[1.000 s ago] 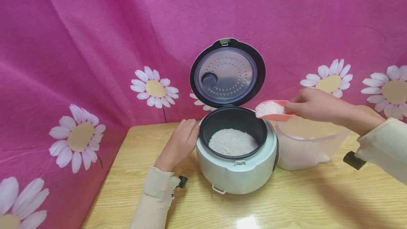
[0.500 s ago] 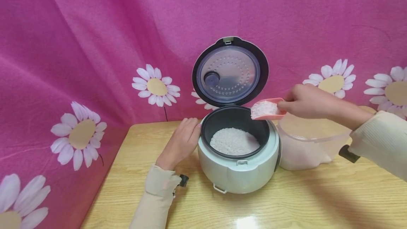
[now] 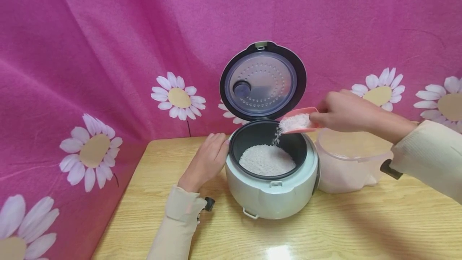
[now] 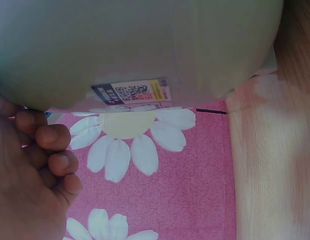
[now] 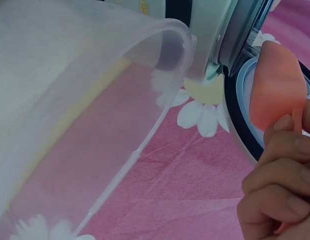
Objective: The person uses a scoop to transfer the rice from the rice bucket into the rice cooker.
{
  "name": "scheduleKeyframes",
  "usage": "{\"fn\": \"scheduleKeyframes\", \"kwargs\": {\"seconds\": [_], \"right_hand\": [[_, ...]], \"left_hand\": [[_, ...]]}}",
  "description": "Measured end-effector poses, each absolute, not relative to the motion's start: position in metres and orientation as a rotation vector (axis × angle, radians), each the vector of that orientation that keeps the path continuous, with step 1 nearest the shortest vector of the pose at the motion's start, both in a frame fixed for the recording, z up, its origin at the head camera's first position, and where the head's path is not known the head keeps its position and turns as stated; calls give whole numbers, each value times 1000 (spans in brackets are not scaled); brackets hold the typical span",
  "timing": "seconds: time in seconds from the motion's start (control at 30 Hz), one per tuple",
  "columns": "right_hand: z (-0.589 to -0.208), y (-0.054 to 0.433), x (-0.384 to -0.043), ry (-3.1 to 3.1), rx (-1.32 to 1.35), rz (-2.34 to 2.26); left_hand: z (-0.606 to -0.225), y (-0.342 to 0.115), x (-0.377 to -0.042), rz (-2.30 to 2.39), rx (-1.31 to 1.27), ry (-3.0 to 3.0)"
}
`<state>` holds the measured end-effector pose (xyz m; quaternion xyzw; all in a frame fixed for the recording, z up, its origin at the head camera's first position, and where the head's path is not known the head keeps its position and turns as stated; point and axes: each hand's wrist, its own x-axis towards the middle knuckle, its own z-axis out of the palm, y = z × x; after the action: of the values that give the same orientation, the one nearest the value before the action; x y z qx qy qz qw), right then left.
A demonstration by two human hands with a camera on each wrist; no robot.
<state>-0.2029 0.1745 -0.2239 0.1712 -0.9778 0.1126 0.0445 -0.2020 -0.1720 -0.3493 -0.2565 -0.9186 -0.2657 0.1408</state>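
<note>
Right grip (image 3: pixel 343 111): fingers curled, holding the scoop (image 5: pixel 279 82) by its handle; the nearer hand to it.
Scoop: left of that grip, over the pot's (image 3: pixel 252 133) far-right edge; long axis roughly left-right, lip leftmost, tipped down.
Rice (image 3: pixel 265 159): heaped in pot, more falling off the lip inside the rim.
Left grip (image 3: pixel 207 157): fingers loosely bent, resting against cooker (image 3: pixel 272 200), left side.
Tub (image 3: pixel 353 171): right of cooker.
</note>
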Motion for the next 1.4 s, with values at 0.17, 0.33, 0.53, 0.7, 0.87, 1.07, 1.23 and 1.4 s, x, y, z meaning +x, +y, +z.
{"fn": "scheduleKeyframes", "kwargs": {"seconds": [0.17, 0.33, 0.53, 0.7, 0.87, 1.07, 1.23, 1.4], "right_hand": [[-223, 171, -201, -2933, 533, 275], [-223, 167, -200, -2907, 533, 235], [-223, 163, -197, -2883, 552, 192], [-225, 159, -194, -2868, 584, 180], [-227, 157, -190, -2860, 594, 201], [-228, 157, -189, -2835, 614, 209], [-230, 159, -188, -2790, 649, 224], [-231, 163, -189, -2759, 685, 209]], "left_hand": [[-348, -172, -202, -773, -747, -2653], [-348, -172, -202, -762, -756, -2649], [-348, -172, -202, -772, -749, -2654], [-349, -172, -203, -772, -752, -2642], [-349, -172, -203, -773, -754, -2639], [-348, -172, -202, -778, -745, -2642], [-348, -172, -202, -778, -742, -2647], [-348, -172, -202, -780, -732, -2662]]}}
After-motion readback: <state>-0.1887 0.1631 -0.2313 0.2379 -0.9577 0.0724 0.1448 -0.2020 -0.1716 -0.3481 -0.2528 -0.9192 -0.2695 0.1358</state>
